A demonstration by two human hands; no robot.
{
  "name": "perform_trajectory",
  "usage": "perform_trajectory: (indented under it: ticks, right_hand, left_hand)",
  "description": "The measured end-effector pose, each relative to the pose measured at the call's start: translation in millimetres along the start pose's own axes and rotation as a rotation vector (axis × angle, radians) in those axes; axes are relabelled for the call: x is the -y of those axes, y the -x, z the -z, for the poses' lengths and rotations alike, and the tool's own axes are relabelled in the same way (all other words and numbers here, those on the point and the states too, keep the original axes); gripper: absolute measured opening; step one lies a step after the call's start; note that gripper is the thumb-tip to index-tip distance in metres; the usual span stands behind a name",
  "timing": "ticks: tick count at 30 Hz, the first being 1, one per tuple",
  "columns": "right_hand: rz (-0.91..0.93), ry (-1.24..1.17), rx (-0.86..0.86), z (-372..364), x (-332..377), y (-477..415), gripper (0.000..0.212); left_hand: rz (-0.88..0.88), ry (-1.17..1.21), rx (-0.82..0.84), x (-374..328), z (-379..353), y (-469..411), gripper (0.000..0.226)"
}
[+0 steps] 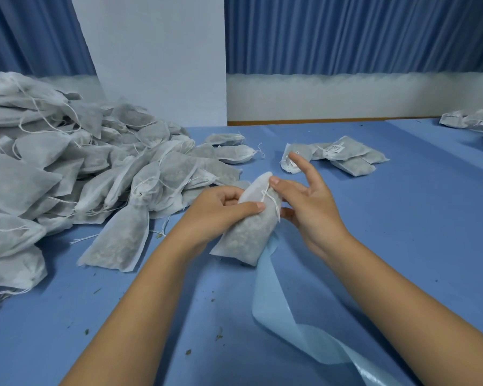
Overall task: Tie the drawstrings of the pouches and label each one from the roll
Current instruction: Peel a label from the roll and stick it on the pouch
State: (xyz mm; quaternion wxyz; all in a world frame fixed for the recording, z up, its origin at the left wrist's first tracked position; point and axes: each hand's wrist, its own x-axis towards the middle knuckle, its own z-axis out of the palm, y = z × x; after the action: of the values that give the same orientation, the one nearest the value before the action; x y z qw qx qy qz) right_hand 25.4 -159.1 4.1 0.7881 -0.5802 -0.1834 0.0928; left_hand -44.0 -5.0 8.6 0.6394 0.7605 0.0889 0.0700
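blue table [402,218] | blue curtains [346,32] | white pillar [156,59] | dark crumbs [219,335] on table

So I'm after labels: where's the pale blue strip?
Head view, centre-right: the strip runs from beneath the held pouch toward the bottom right corner.
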Motion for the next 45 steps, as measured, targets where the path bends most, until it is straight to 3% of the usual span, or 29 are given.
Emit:
perform_trajectory:
  ticks: [6,12,17,21,26,29,32,37,45]
  right_hand:
    - [0.063,0.113,-0.046,3,4,-1,0.009]
    - [-0.079,0.054,0.109,0,5,0,0.023]
    - [-0.205,0.125,0.110,0,0,-2,0.015]
    - [-0.146,0.275,0.068,2,-3,-2,0.005]
    - [0.010,0.333,0.053,-1,-8,1,0.011]
    - [0.068,0.388,0.064,-2,-9,2,0.021]
    - [0.026,0.437,0.036,-2,-8,2,0.043]
    - [-0.362,0.071,0.190,3,2,-2,0.011]
    - [-0.281,0.120,0.207,2,-1,-3,0.018]
  left_hand:
    - [0.045,0.031,-0.182,2,4,-4,0.022]
    - [0.026,0.021,-0.206,3,6,-5,0.017]
    - [-0.024,0.033,-0.103,2,5,-2,0.012]
    - [-0.029,0.031,-0.009,1,6,0,0.016]
    - [-0.019,0.021,0.098,-2,8,3,0.036]
    - [0.008,0.014,-0.024,-4,3,1,0.032]
    - [-0.006,0.002,-0.124,-3,0,0,0.025]
    - [-0.055,0.079,-0.062,-6,4,3,0.023]
    - [-0.081,0.088,-0.078,-4,4,2,0.031]
